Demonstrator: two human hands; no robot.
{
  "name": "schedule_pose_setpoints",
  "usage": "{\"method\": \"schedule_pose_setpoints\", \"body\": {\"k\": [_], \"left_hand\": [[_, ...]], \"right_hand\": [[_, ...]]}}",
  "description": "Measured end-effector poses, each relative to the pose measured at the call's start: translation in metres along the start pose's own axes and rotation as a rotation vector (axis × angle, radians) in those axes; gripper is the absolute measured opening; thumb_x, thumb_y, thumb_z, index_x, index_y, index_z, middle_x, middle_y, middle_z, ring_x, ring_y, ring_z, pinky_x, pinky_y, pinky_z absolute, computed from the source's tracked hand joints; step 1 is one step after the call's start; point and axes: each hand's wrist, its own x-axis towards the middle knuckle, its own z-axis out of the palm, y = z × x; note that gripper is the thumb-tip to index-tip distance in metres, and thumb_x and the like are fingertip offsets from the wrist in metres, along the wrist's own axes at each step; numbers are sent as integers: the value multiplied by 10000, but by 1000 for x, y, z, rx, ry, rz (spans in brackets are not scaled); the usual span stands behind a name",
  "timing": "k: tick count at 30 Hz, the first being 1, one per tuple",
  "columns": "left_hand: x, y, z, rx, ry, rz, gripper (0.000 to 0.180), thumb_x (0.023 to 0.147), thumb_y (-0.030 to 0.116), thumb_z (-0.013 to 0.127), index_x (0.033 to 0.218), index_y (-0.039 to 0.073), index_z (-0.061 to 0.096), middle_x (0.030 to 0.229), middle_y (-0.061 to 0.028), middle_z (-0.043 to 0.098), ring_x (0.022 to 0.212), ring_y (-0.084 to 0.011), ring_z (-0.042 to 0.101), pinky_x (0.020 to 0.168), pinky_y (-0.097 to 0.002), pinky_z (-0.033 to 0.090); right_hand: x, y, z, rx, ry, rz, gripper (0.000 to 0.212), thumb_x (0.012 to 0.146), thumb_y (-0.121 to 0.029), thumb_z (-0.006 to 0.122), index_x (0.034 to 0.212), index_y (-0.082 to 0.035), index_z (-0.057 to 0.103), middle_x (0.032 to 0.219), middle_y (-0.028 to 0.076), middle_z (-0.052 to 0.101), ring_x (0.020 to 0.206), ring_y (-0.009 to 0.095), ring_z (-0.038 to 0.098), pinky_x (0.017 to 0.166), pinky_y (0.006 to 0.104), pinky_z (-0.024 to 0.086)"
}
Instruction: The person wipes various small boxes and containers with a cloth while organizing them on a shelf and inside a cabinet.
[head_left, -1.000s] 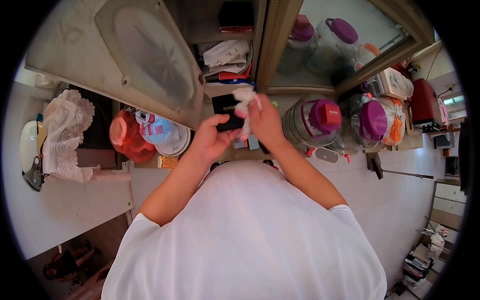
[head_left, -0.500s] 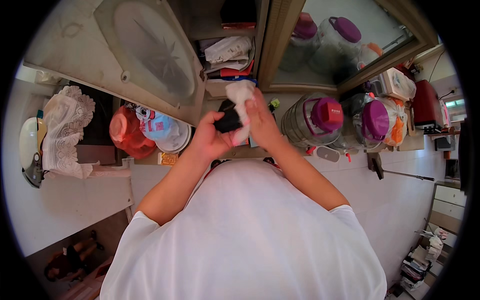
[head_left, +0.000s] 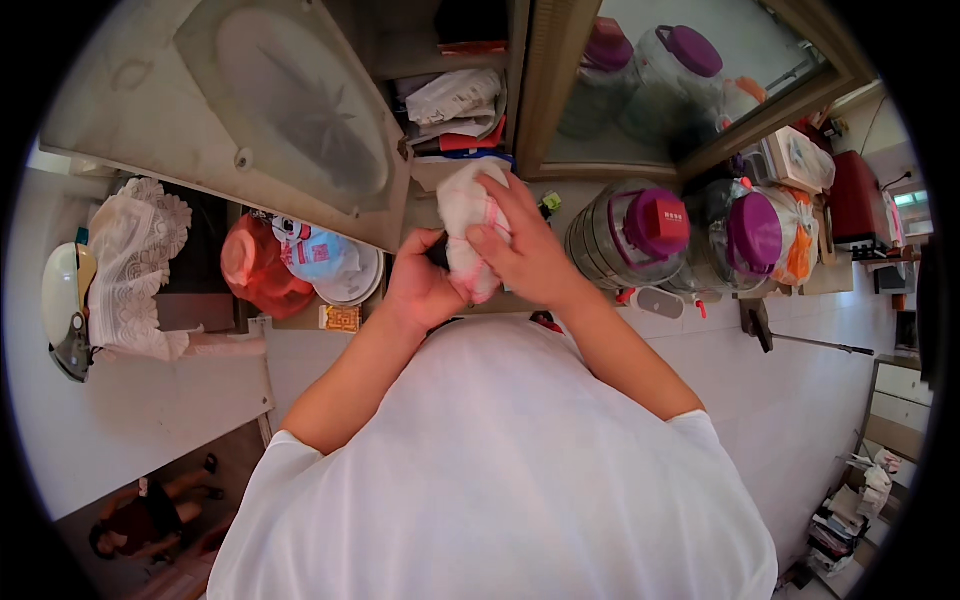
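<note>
In front of my chest, my left hand [head_left: 420,284] grips a small black object [head_left: 438,251], mostly covered, so its kind is not clear. Over it lies a white cloth with pink edging [head_left: 467,215], bunched up. My right hand [head_left: 525,245] holds this cloth against the black object from the right, thumb and fingers bent round the fabric. Both hands are above the counter, just before the open cabinet compartment [head_left: 455,50].
To the right stand large clear jars with purple lids [head_left: 658,222] beneath a framed mirror [head_left: 690,90]. An open cabinet door [head_left: 300,110] hangs at left. Below it are a red plastic bag [head_left: 262,265] and white bowls [head_left: 352,275]. An iron [head_left: 68,310] stands far left.
My right hand has brought the cloth left and across the black object, which now is largely hidden. My left hand stays in nearly the same place.
</note>
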Motion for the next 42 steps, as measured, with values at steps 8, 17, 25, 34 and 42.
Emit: {"method": "schedule_pose_setpoints", "body": {"k": [8, 17, 25, 34, 42], "left_hand": [[12, 19, -38, 17, -145, -119, 462, 940, 305, 534, 1298, 17, 570, 1201, -145, 659, 1074, -312, 639, 898, -387, 541], [15, 13, -1, 110, 52, 136, 305, 987, 161, 575, 1268, 42, 567, 1211, -130, 654, 1113, -269, 645, 908, -445, 566], [17, 10, -6, 104, 147, 22, 349, 1012, 219, 583, 1299, 21, 556, 1233, -131, 642, 1099, -295, 657, 911, -444, 600], [31, 20, -22, 62, 179, 81, 377, 1026, 252, 553, 1331, 33, 517, 1291, -176, 602, 1133, -294, 628, 928, -448, 582], [12, 18, -14, 247, 262, -5, 301, 952, 212, 661, 1210, 73, 588, 1181, -77, 663, 1082, -245, 634, 905, -425, 555]], "right_hand": [[21, 34, -21, 696, 117, 745, 330, 1028, -174, 513, 1314, -20, 572, 1090, 82, 665, 900, 148, 632, 807, 307, 524], [5, -9, -5, 68, -49, -61, 425, 932, -230, 677, 1300, -35, 591, 1149, 167, 618, 1096, 328, 616, 946, 415, 497], [11, 37, -1, 11, -12, 178, 320, 949, -224, 664, 1185, -15, 612, 1146, 218, 655, 1014, 414, 639, 895, 446, 516], [-3, 26, -5, 273, -93, 314, 426, 1042, -313, 574, 1350, -18, 566, 1105, 86, 687, 994, 134, 628, 904, 301, 510], [4, 32, -14, 447, -124, 685, 379, 1079, -235, 486, 1376, -12, 560, 1151, 96, 676, 1038, 154, 606, 928, 293, 478]]}}
